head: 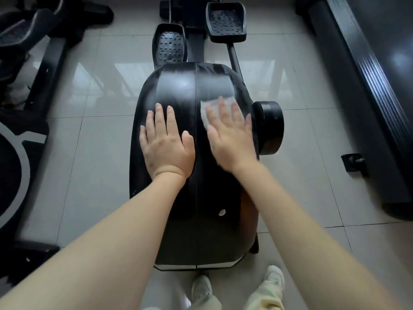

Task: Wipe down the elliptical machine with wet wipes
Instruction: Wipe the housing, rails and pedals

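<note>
**Me:** Pale glossy floor tiles [100, 142], other black gym gear at both sides. The elliptical machine [178, 90] is directly below me, with its rounded black top under both palms.

**Partner:** Hand state?

**Me:** My left hand [166, 139] lies flat on the machine, left of the centre seam [196, 86]. The fingers are straight and hold nothing, so I read it as a brace. My right hand [230, 139] is also flat with fingers spread, and it presses the wet wipe [205, 108] down right of the seam. The wipe is pressed, not pinched. That hand is blurred at the edges.

**Partner:** Wipe location?

**Me:** It's under my right fingers, with its far edge and left corner showing past the fingertips. It's near the round side disc [269, 128] but not on it.

**Partner:** Failure modes?

**Me:**
1. Only pressure holds the wipe, so on this curved slope it could bunch up or slide out and drop to the tiles.
2. The far part of the top shows a streaky sheen, which is probably moisture. If my brace hand shifts onto it, it could slip.
3. Drips on glossy tile by my shoes [202, 287] are a footing risk.
4. The pedals [169, 47] and the side disc look untouched. One wipe may dry out before it reaches them and leave smears.
</note>
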